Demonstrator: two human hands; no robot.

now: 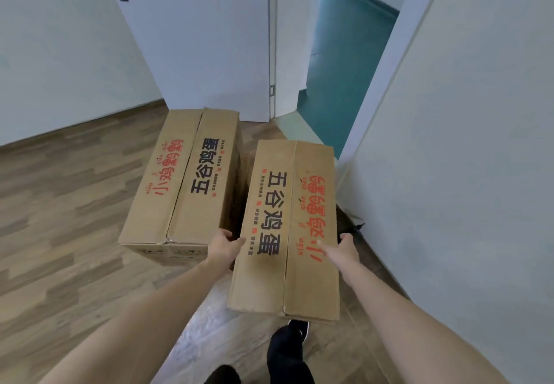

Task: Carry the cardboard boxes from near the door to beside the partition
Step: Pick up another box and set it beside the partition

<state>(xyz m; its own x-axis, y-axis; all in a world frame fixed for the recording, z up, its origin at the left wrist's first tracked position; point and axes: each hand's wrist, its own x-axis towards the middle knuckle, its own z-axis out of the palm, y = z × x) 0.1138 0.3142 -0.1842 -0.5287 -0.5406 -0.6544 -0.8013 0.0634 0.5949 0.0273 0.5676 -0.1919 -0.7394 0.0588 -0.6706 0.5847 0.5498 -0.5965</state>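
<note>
Two long cardboard boxes with red and black printed characters are in front of me. The right box is between my hands and looks raised off the floor. My left hand grips its left side, thumb on the top edge. My right hand grips its right side, thumb on the top and fingers hidden behind the edge. The left box lies on the wood floor just beside it, near the white door.
The white door stands open at the back, with a doorway to a teal-floored corridor on its right. A white wall runs close along my right side. Wood floor spreads to the left. My dark shoes are below the held box.
</note>
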